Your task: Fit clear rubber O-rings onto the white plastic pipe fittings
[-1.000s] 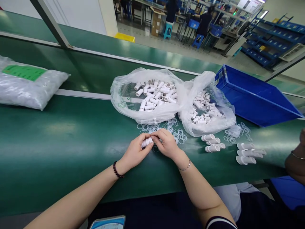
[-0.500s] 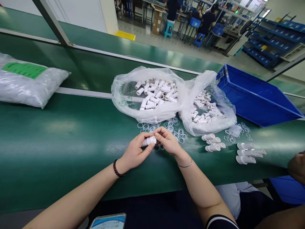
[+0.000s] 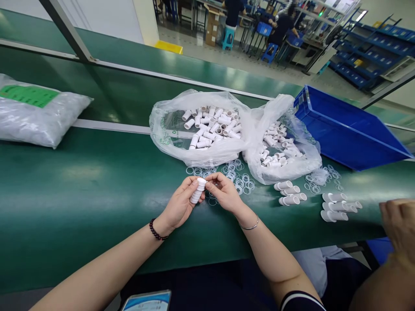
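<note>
Center frame: left hand (image 3: 180,203) gripped a white tube (image 3: 197,190), right hand (image 3: 223,192) pinched its top end. Looked light, rigid, smooth plastic; best held around the body, fingertips at the rim.

The left hand (image 3: 181,203) grips a white tube (image 3: 197,190), held nearly upright over the green tabletop (image 3: 81,190). The right hand (image 3: 223,192) meets it at the tube's top end, fingertips pinched there. Clear rings (image 3: 238,177) lie scattered on the tabletop just beyond both hands. Behind them sit two open plastic bags (image 3: 207,129) of white tubes, side by side and touching. Right of the bags stands a blue bin (image 3: 343,134). Two small rows of tubes (image 3: 290,193) lie near the right bag's front. A sealed bag (image 3: 35,112) with a green label rests far left. Another person's hand (image 3: 398,224) shows at the right edge.
</note>
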A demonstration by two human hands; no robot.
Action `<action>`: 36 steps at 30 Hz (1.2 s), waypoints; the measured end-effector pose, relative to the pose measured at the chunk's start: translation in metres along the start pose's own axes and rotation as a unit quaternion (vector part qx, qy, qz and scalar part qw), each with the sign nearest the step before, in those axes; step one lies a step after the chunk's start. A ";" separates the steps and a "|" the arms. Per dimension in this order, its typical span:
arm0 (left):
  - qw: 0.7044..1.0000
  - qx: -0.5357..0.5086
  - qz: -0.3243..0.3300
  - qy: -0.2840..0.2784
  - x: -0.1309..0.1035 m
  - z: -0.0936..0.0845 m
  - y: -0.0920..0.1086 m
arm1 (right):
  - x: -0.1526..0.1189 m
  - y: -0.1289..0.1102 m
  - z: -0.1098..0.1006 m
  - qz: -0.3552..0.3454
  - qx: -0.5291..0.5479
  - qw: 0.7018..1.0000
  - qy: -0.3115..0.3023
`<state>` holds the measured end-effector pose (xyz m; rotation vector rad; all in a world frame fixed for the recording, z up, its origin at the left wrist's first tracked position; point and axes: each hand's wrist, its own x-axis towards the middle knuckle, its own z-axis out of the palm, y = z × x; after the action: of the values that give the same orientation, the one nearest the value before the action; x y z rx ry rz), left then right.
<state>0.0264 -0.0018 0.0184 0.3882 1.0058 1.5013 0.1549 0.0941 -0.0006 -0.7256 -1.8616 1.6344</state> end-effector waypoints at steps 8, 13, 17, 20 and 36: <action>0.999 -0.026 -0.028 -0.008 0.003 -0.001 -0.001 | -0.001 0.001 0.000 0.000 0.001 1.000 0.003; 1.000 0.017 -0.003 0.005 0.002 -0.002 -0.004 | -0.003 -0.003 0.002 -0.016 -0.066 0.997 0.027; 0.995 0.088 0.046 -0.002 0.001 -0.002 -0.008 | -0.004 -0.002 0.003 -0.057 -0.125 0.989 0.053; 0.999 0.038 0.030 0.013 0.003 -0.002 -0.007 | -0.005 -0.002 0.003 -0.180 -0.194 0.959 0.104; 0.995 0.051 0.068 -0.061 -0.007 0.001 -0.013 | -0.010 -0.014 -0.012 -0.372 -0.446 0.790 0.194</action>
<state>0.0364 -0.0095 0.0111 0.6237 0.9767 1.5316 0.1704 0.0938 0.0146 -0.4860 -2.1326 0.0398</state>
